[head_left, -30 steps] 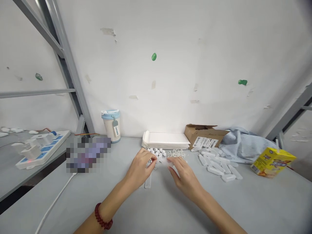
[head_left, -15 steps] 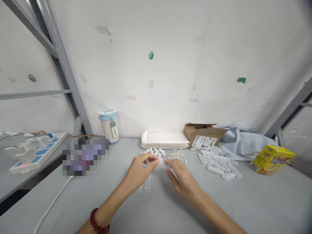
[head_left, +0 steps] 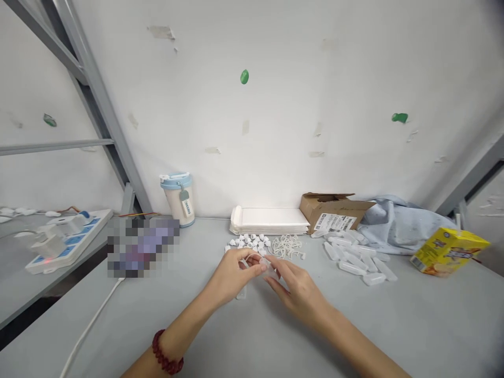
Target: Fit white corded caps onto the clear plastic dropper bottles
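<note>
Head view: hands [head_left: 230,274] [head_left: 304,290] hold clear piece [head_left: 268,269]; cardboard box [head_left: 331,213] open, contents hidden.

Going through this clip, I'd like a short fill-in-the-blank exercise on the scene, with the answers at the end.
1. The dark red beaded bracelet is on the ____ wrist.
2. A small translucent plastic piece is between the left hand and the ____ hand.
3. The upright cream-coloured tumbler has a lid coloured pale ____.
4. The printed box-shaped carton beside the crumpled pale blue cloth is mainly ____ in colour.

Missing words: left; right; blue; yellow.
</note>
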`<move>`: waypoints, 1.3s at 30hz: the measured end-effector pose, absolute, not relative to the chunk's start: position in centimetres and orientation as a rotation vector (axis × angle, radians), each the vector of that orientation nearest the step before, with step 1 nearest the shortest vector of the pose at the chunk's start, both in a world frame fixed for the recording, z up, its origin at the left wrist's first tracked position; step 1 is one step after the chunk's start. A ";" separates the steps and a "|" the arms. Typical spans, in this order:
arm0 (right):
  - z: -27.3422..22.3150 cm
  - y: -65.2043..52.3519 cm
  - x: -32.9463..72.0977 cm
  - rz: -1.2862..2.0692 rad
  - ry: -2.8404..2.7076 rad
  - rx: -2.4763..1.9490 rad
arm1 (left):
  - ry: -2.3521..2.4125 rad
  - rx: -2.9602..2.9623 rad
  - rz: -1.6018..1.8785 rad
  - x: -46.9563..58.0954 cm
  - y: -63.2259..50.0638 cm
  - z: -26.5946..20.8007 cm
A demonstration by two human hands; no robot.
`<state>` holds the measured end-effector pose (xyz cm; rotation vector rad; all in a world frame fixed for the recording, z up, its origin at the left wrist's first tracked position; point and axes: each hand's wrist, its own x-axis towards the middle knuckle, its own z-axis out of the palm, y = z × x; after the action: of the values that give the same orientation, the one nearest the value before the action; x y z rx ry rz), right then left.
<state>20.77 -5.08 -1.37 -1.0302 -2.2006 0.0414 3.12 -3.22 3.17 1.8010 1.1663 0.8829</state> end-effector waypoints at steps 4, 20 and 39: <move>-1.3 -5.2 20.5 0.232 -2.190 -1.031 | 1.126 1.747 0.859 3.1 -3.3 3.1; 0.8 -4.8 20.5 1.239 -1.747 -1.014 | 1.098 2.403 1.036 3.0 -4.0 2.7; 0.8 -4.9 20.1 1.600 -1.512 -0.874 | 0.983 2.731 0.802 2.9 -3.8 2.4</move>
<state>20.10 -4.88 0.76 -0.8736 -1.5118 1.5998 2.89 -3.79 2.42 2.7312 0.9833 0.8023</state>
